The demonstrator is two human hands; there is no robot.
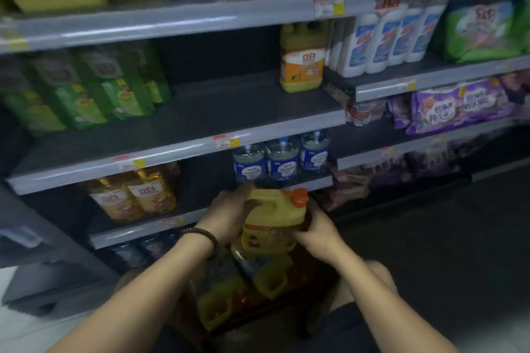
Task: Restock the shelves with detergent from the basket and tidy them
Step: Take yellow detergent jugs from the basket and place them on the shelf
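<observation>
Both hands, left hand (229,213) and right hand (317,233), grip a yellow detergent jug (272,221) above the basket (309,289).

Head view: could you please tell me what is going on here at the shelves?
A person holds a yellow plastic detergent jug with an orange cap in both hands. The left hand grips its handle; the right hand holds its side. The jug is above a dark red basket that holds more yellow jugs. One matching yellow jug stands alone on the grey middle shelf, with bare space to its left.
</observation>
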